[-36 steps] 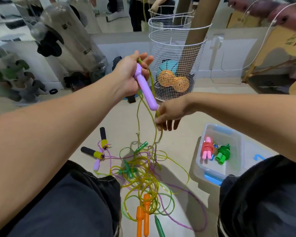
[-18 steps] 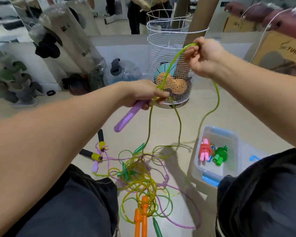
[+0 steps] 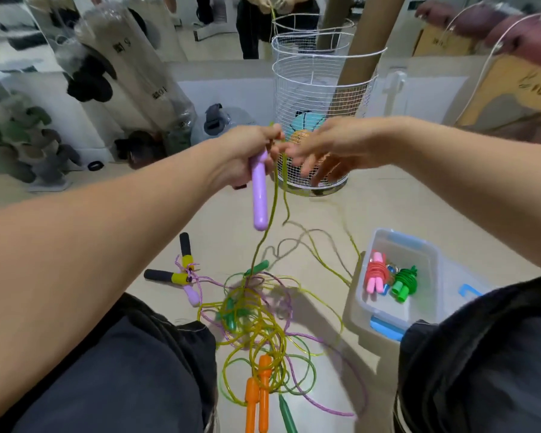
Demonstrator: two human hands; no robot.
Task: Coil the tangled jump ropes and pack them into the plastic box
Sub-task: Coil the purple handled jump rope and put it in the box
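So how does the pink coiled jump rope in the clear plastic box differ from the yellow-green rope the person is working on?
The pink coiled jump rope is wound into a tight bundle; the yellow-green rope sprawls in loose loops. The pink one lies inside the clear plastic box; the yellow-green one lies tangled on the floor, with strands rising to the left hand, which grips a purple handle. Both are jump ropes.

Beige floor [image 3: 403, 210], white wire basket [image 3: 313, 98], possibly mirrored wall [image 3: 219, 29]
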